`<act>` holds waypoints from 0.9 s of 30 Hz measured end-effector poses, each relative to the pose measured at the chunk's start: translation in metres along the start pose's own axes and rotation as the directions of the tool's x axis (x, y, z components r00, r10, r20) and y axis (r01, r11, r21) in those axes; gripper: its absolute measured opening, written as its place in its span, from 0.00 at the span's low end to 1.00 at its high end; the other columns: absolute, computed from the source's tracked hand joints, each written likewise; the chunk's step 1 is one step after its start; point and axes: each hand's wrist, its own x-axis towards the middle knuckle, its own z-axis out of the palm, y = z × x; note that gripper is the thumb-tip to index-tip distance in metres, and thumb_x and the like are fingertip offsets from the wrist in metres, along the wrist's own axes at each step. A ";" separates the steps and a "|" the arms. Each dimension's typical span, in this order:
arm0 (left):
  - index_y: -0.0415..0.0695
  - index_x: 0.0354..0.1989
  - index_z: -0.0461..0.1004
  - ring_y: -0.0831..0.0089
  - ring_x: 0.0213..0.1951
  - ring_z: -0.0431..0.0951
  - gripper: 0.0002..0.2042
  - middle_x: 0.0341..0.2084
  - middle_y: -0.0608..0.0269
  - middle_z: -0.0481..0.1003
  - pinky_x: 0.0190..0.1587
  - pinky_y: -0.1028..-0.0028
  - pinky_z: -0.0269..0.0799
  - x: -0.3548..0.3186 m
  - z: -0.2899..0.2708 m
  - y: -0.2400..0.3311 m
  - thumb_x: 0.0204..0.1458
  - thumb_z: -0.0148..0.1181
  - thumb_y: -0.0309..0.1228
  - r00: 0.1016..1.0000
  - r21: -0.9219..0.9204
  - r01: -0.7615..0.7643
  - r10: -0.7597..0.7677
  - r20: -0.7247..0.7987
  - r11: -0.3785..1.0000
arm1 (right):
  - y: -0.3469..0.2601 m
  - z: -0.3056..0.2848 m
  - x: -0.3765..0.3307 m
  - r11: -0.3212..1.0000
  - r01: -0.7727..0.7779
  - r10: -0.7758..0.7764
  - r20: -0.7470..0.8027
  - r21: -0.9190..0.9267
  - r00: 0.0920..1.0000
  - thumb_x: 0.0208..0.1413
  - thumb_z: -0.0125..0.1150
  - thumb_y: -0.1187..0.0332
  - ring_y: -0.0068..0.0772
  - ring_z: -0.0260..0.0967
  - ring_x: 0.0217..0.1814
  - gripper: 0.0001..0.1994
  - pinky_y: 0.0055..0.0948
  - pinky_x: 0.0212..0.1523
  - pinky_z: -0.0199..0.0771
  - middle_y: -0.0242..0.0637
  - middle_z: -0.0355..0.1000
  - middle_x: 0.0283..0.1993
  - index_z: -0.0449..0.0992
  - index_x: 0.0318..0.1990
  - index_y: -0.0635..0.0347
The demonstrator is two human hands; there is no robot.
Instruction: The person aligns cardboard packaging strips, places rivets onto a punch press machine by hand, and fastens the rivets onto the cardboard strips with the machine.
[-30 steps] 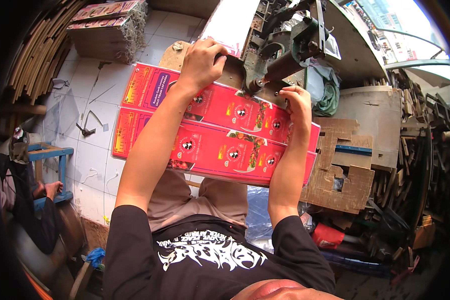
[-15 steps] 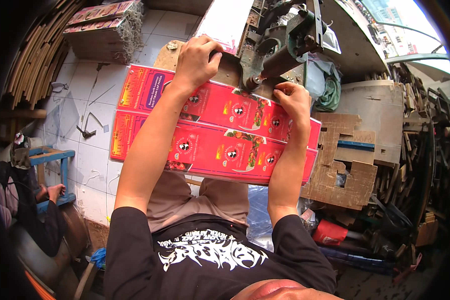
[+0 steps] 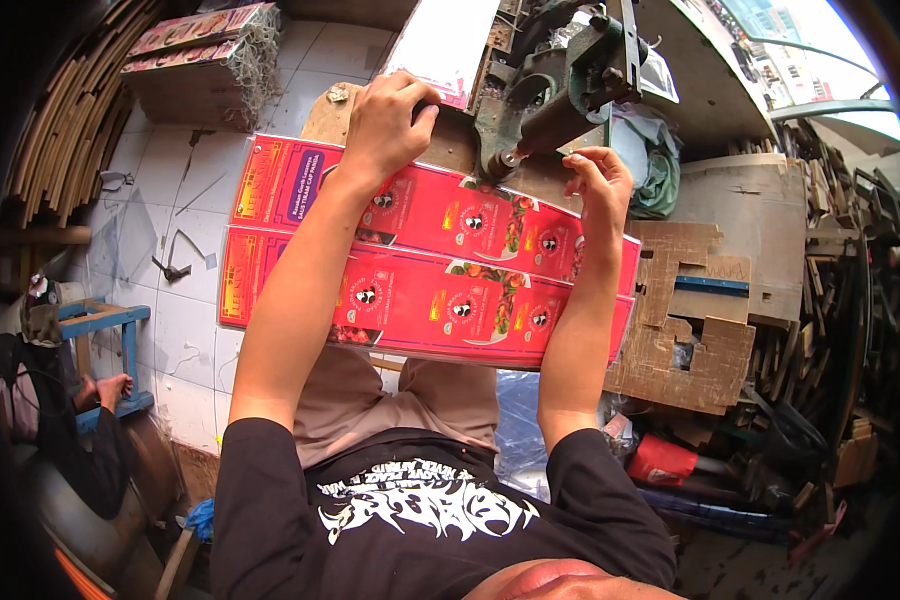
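Two long red printed panels (image 3: 420,285) lie side by side across my lap and the wooden worktop, with glossy clear edges. The far panel's edge runs under the plunger of a dark green cast-metal press (image 3: 545,125). My left hand (image 3: 390,120) is over the far edge, left of the press, with its fingers curled; what they hold, if anything, is hidden. To the right of the plunger, my right hand (image 3: 602,185) is raised above the panel's far edge. Its fingers are bent, thumb and forefinger apart, with nothing visible between them.
A white sheet (image 3: 440,50) lies beyond my left hand. Bundled printed panels (image 3: 195,70) and wooden strips (image 3: 75,110) are stacked at far left. Cut brown boards (image 3: 680,320) lie at right, near scrap wood. Another person's hand (image 3: 113,388) rests by a blue stool (image 3: 130,345).
My right hand has shifted slightly right and up, and its pinched fingers have come apart. My left hand stays nearly in place. The panels have barely moved.
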 end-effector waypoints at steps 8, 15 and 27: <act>0.47 0.37 0.82 0.58 0.47 0.76 0.06 0.40 0.61 0.79 0.54 0.61 0.69 0.000 0.000 0.000 0.52 0.63 0.31 1.000 -0.012 0.005 -0.005 -0.004 1.000 | 0.009 -0.004 0.005 0.911 -0.105 0.077 0.087 0.400 0.993 0.59 0.62 0.75 0.24 0.70 0.24 0.08 0.24 0.28 0.72 0.43 0.78 0.36 0.77 0.45 0.66; 0.48 0.35 0.83 0.59 0.49 0.75 0.06 0.40 0.61 0.78 0.56 0.60 0.68 0.001 0.000 0.000 0.52 0.63 0.32 0.999 -0.030 0.036 -0.036 0.017 0.999 | 0.010 -0.005 0.007 0.844 -0.136 0.090 0.113 0.519 0.989 0.62 0.61 0.74 0.30 0.79 0.33 0.11 0.32 0.40 0.84 0.45 0.79 0.39 0.76 0.50 0.67; 0.46 0.37 0.82 0.58 0.47 0.76 0.06 0.39 0.61 0.79 0.55 0.62 0.68 0.001 -0.001 0.000 0.52 0.63 0.31 1.000 -0.017 -0.003 0.003 0.004 1.000 | 0.012 -0.008 0.006 0.764 -0.205 0.055 0.255 0.612 0.965 0.64 0.60 0.75 0.33 0.81 0.37 0.10 0.36 0.44 0.85 0.47 0.80 0.42 0.74 0.50 0.65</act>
